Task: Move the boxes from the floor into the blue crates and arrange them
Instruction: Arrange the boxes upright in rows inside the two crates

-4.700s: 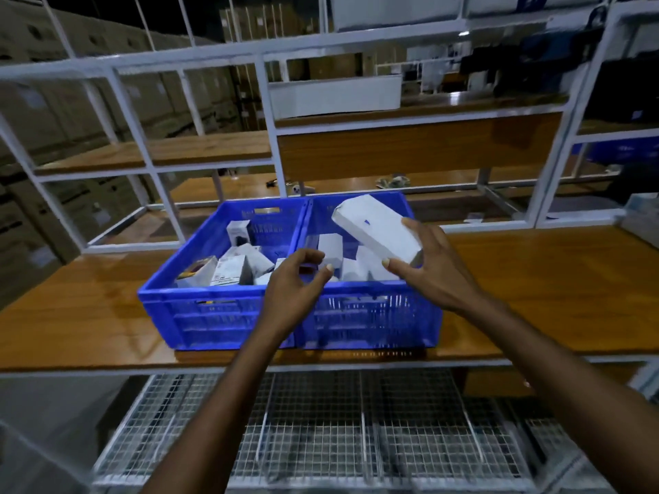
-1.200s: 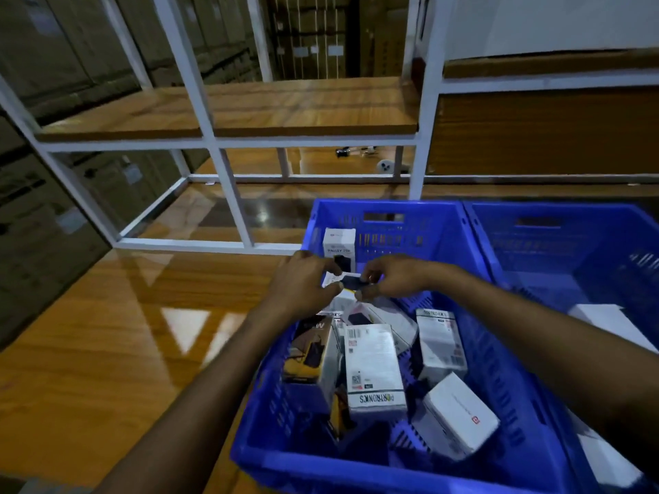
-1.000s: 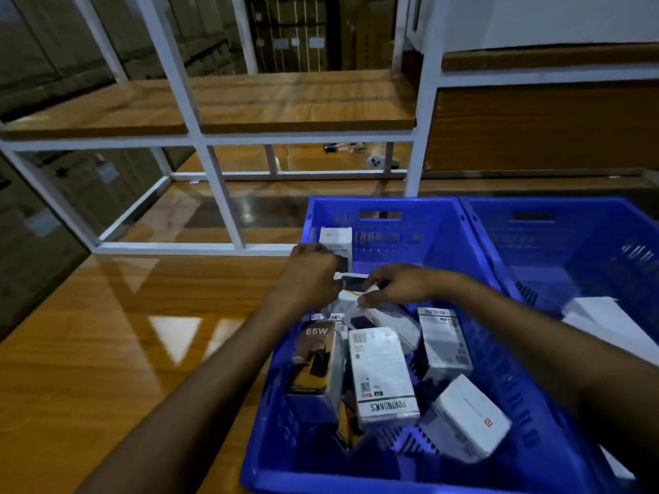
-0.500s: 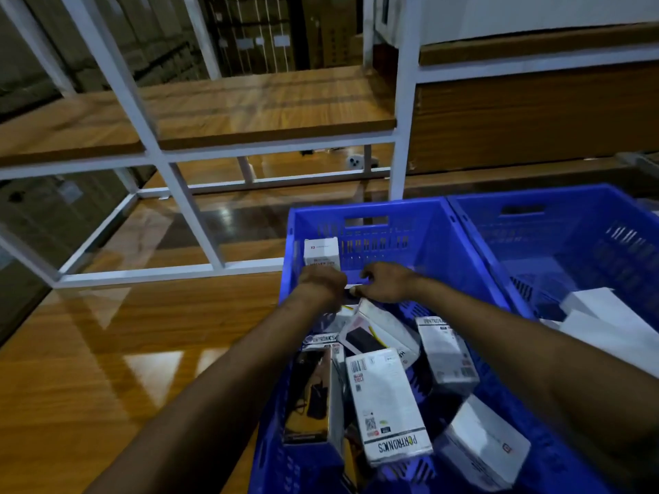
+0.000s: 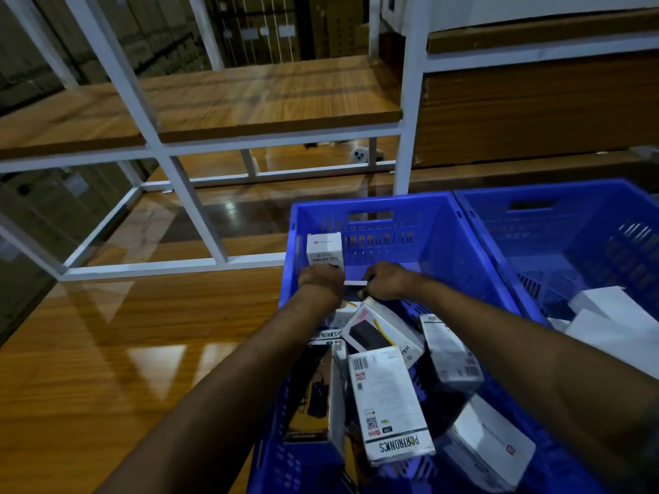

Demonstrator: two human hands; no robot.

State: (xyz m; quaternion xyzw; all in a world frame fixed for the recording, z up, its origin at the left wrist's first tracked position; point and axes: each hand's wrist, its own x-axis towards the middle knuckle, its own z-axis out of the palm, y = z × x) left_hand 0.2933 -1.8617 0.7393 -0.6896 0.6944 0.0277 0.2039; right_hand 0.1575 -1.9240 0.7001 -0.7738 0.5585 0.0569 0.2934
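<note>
Two blue crates stand side by side on a wooden table. The left crate holds several small product boxes lying jumbled, among them a white Portronics box. A white Halley box stands upright against the crate's far left corner. My left hand and my right hand are both deep in the left crate, gripping between them a small dark-faced box just in front of the Halley box. The right crate holds larger plain white boxes.
A white metal rack frame with wooden shelves rises behind and to the left of the crates. Glossy wooden tabletop stretches to the left. A small white object lies on a far shelf. Stacked cartons fill the dim background.
My head has moved closer over the left crate. Both hands have pushed the small box further back, towards the upright Halley box at the far wall.
</note>
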